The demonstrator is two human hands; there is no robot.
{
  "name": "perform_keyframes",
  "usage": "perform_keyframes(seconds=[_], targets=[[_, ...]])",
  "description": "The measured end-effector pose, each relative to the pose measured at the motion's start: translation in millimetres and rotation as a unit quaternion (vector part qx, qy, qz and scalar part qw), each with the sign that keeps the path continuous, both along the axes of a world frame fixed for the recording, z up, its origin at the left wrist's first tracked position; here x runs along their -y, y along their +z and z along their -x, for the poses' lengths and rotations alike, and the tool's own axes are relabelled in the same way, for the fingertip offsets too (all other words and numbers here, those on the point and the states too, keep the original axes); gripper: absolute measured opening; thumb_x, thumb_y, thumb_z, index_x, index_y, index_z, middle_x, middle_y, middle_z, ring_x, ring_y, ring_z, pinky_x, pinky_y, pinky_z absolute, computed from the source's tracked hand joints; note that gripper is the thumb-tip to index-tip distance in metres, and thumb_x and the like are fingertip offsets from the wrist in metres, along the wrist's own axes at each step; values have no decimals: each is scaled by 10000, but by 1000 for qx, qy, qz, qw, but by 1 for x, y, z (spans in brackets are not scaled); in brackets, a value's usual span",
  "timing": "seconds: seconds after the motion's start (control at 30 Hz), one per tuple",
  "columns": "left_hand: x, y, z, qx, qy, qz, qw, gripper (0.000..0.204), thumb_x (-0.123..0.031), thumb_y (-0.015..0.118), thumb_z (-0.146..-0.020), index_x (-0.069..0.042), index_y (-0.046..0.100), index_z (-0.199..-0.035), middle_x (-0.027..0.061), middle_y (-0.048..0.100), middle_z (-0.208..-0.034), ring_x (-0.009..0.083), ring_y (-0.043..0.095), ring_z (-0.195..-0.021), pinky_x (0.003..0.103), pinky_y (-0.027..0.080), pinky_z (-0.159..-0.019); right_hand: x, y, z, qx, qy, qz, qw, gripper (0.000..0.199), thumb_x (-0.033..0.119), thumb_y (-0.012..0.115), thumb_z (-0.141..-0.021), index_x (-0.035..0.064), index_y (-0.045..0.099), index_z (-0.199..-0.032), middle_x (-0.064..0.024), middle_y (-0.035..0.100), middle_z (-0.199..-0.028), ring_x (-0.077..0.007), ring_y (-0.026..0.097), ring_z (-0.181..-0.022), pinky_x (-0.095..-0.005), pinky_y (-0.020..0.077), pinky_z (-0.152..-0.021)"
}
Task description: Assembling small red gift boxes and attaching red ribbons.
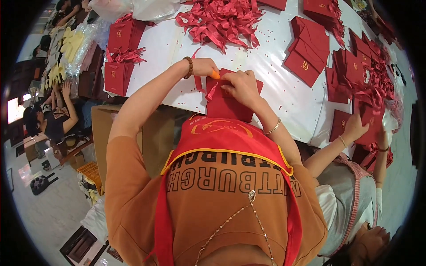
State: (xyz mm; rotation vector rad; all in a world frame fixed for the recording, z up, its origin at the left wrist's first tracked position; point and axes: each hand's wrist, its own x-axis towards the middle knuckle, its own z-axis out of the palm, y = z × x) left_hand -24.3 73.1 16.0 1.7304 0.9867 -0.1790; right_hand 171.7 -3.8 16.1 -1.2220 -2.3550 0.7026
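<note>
A dark red paper gift bag or folder (231, 106) lies in front of me at the table's near edge. Across its upper left runs a shiny red ribbon (211, 92). My left hand (205, 67), with an orange cover on one finger and a beaded bracelet at the wrist, is closed at the ribbon by the upper left corner. The curled fingers of my right hand (243, 87) pinch near the same ribbon from the right, over the red piece. Just what lies between my fingertips is partly hidden.
A heap of red ribbons (222, 22) lies beyond my hands. Red stacks (117, 77) stand at left, and loose red envelopes (306, 55) at right. A co-worker's hand (356, 129) handles red pieces at far right. A cardboard box (104, 133) sits below the table's left edge.
</note>
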Motion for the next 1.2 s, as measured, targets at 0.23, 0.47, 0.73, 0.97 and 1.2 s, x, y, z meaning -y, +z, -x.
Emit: perform_keyframes(seconds=[0.23, 0.47, 0.73, 0.97, 1.2], targets=[[-1, -3, -4, 24, -74, 89, 993, 173, -176, 558, -756, -16, 623, -762, 4, 527, -674, 98, 455, -667, 260, 370, -621, 1, 5, 2, -5, 31, -18, 999, 184, 234, 649, -726, 145, 605, -881, -26, 619, -741, -194, 563, -751, -364, 317, -719], [-4, -17, 0, 60, 160, -49, 984, 201, -199, 558, -783, -21, 646, -817, 70, 608, -853, 147, 552, -800, 274, 429, -741, -4, -1, 1, -25, 32, 21, 999, 170, 251, 642, -731, 138, 614, -854, -35, 621, -734, -196, 571, -741, -368, 313, -703], [-6, -47, 53, -130, 414, -273, 858, 286, -311, 539, -820, -58, 588, -944, 144, 625, -926, 318, 592, -860, 392, 458, -743, -21, -35, 5, 60, -23, 120, 991, 289, 333, 645, -733, 114, 630, -920, -87, 642, -741, -249, 616, -703, -366, 443, -674], [12, -58, 40, -188, 318, -350, 861, 225, -276, 600, -784, -63, 564, -844, 155, 590, -933, 299, 590, -801, 396, 460, -683, -25, -45, 4, 53, -17, 121, 991, 323, 380, 637, -729, 136, 622, -941, -56, 641, -729, -209, 614, -715, -359, 412, -687], [25, -19, -2, 124, 249, -207, 938, 82, -70, 573, -772, -12, 546, -823, 72, 599, -700, 125, 550, -629, 270, 446, -584, -26, -39, 3, 45, -19, 147, 988, 333, 350, 660, -714, 122, 630, -955, -92, 636, -766, -248, 610, -731, -348, 443, -690]])
